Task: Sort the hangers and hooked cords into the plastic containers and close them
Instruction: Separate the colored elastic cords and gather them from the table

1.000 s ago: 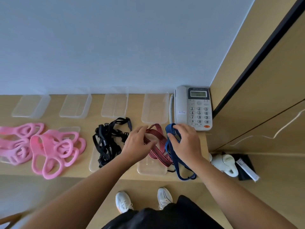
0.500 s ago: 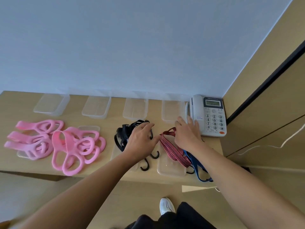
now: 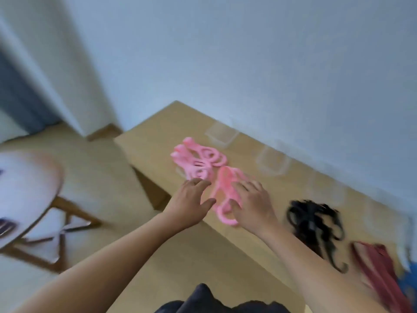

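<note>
Pink hangers (image 3: 225,188) lay tangled at the table's (image 3: 158,136) front edge between the left hand (image 3: 191,197) and right hand (image 3: 252,199), both spread and gripping nothing; lifting one could snag the second pile (image 3: 196,161) at eleven o'clock, missing the clear container (image 3: 270,163) at two o'clock.

Blurry, but it looks like a room in a home to me. I'm at a low wooden table (image 3: 155,134) against a plain pale wall (image 3: 248,64). Left of the table: wood floor (image 3: 90,175) and a round white top on wooden legs (image 3: 27,188).
</note>
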Motion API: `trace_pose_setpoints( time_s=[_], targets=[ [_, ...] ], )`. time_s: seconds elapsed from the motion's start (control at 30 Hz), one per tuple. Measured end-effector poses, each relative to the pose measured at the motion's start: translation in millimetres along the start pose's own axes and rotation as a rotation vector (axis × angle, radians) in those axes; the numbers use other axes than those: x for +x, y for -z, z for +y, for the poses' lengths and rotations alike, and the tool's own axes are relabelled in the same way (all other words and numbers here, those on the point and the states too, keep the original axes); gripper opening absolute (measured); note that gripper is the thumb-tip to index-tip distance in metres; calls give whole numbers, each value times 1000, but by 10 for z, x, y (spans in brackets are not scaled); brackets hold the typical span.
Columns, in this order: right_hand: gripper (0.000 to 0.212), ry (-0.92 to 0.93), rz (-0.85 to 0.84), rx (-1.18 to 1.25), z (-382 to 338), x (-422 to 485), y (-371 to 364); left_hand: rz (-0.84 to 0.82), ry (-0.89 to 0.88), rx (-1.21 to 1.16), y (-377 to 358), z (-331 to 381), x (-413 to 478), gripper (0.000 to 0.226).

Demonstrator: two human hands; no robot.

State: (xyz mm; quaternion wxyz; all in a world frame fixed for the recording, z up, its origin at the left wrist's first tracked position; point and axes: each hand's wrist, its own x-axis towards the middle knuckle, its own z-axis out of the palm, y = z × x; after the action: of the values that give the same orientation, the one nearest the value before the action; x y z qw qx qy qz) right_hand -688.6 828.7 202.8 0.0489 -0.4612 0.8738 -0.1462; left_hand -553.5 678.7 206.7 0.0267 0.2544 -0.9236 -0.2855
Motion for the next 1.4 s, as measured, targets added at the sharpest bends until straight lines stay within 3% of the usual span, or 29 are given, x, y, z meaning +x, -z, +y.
trace_pose_setpoints(
  time_s=[0.17,0.43,0.87,1.1,1.23,1.4],
  targets=[
    [48,212,-67,89,-1266,589,-560,141,313,2,660,-1296,-700,56],
    [58,614,-355,77,-3010,1448,-1432,338,785,-65,1197,-2871,-1725,57],
    [61,1044,-686,-25,-5617,2841,-2861,478,1267,-238,2030,-4805,-1974,53],
    [58,1080,-937,-193,-6521,2946,-3707,467,1353,-348,2108,-5538,-2078,55],
    [61,961,-1117,-214,-6910,2864,-4335,413,1343,-375,2027,-6010,-2182,56],
    [76,796,-1202,-284,-7080,2717,-4922,336,1322,-422,1986,-6419,-2403,57]
  ],
)
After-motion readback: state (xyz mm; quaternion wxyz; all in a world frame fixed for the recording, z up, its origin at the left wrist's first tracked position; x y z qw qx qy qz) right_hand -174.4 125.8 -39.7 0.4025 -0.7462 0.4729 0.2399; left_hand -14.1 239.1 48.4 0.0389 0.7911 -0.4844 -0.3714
